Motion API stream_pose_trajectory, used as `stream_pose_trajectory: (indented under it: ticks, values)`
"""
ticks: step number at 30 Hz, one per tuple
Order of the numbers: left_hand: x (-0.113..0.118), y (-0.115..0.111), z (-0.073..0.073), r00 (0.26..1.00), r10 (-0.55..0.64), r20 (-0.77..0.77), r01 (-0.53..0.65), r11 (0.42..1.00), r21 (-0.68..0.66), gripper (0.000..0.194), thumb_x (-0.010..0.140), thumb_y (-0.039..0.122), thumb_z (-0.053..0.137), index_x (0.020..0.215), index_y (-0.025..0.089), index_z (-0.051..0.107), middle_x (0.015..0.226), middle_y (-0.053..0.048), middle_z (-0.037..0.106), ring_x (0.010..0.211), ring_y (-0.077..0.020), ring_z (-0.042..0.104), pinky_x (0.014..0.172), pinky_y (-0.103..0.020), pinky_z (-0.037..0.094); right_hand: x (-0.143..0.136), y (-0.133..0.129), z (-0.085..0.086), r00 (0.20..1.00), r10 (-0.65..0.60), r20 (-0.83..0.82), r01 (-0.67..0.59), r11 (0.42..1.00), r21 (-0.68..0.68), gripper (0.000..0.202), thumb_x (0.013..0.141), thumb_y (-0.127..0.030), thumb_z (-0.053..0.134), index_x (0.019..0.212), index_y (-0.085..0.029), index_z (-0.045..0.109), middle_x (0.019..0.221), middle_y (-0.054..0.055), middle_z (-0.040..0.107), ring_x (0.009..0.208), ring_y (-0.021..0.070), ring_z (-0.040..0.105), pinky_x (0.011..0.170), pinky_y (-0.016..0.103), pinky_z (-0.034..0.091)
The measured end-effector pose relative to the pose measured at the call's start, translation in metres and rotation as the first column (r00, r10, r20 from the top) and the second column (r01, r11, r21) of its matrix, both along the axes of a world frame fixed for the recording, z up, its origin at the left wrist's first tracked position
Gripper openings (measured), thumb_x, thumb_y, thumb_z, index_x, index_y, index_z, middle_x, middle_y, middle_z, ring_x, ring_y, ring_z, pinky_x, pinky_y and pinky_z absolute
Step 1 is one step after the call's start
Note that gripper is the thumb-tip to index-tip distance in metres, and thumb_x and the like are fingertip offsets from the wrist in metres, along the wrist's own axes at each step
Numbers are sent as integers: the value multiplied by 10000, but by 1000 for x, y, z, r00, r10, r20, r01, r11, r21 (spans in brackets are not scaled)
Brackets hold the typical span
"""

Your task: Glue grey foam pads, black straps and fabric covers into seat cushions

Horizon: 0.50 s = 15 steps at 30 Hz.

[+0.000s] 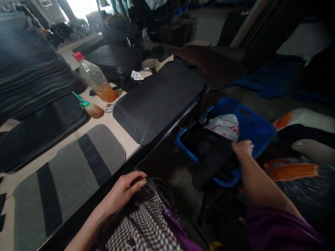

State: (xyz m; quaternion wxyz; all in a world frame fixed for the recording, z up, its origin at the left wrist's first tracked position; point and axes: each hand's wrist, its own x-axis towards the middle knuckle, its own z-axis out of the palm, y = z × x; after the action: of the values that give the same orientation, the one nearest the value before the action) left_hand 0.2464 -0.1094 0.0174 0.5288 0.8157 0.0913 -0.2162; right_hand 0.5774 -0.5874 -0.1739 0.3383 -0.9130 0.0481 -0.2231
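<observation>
My right hand reaches out over a blue plastic basket, its fingers closed at the edge of a black sheet that hangs over the basket's near rim. My left hand is held low in front of my checkered apron, thumb and fingers curled together. What the left fingertips hold, if anything, is too small to make out. On the worktable lie a grey mat with two black strips and a smooth black sheet.
Tall stacks of dark sheets stand at the left. A red-capped bottle, a small squeeze bottle, scissors and a round tin are on the table. A white patterned bag lies in the basket, with wrapped bundles to its right.
</observation>
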Motion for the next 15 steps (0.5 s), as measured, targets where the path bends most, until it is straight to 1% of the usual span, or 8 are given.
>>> stream_pose_trajectory:
  ticks: [2,4,6,8,10,12,13,15]
  values:
    - [1,1,1,1000,-1,10,1,1000,11,341,991,511,558,1175,260,694,1066,-31,711,960,-189,641,868,-285,484,-9,16,9,998,-40,42,39,999,29,194,817,-283,678,938,-223,540,1006,167,581,903,298,590,801,488,466]
    - [0,2,0,1000,-3,13,2,1000,15,341,989,514,560,1170,260,699,1038,-29,710,942,-187,638,864,-287,481,-24,45,28,995,9,99,-14,999,44,201,858,-270,613,1046,-216,571,1110,234,604,1013,341,601,857,516,472]
    - [-1,3,-1,1000,2,19,-2,1000,12,343,985,517,565,1165,259,702,1018,-27,709,924,-184,637,858,-289,480,-45,88,58,974,154,163,-161,987,26,254,922,-289,564,1162,-215,598,1228,216,626,1179,326,583,965,490,485]
    - [-3,4,-2,1000,10,25,-10,1000,1,345,983,517,570,1162,255,705,1018,-29,712,922,-185,639,864,-293,479,-71,143,95,911,338,236,-341,940,-29,319,953,-320,569,1255,-222,598,1319,149,634,1286,304,559,1091,505,444]
    - [-5,4,-2,999,17,36,-16,1000,-15,346,980,513,576,1162,250,707,1032,-34,717,934,-190,643,875,-297,478,-97,201,133,742,612,275,-589,790,-171,455,964,-287,604,1407,-224,525,1451,147,570,1368,312,517,1138,546,411]
    - [-7,6,0,998,26,53,-25,999,-30,344,979,509,581,1160,246,707,1037,-37,718,947,-194,647,881,-299,476,-117,251,162,533,821,204,-737,569,-364,600,958,-299,647,1516,-250,432,1556,129,487,1474,326,408,1172,569,372]
    - [-8,7,1,998,32,61,-30,999,-37,341,978,504,584,1160,243,707,1039,-38,719,952,-196,648,881,-300,475,-124,270,172,466,871,158,-769,487,-414,635,966,-286,642,1549,-240,397,1588,126,448,1503,327,364,1191,580,347]
    - [-10,10,4,996,44,75,-40,998,-48,330,980,492,587,1155,240,707,1042,-39,719,960,-198,649,882,-300,471,-128,296,181,344,934,94,-813,346,-468,593,988,-188,577,1554,-247,408,1572,98,472,1492,300,392,1203,583,336]
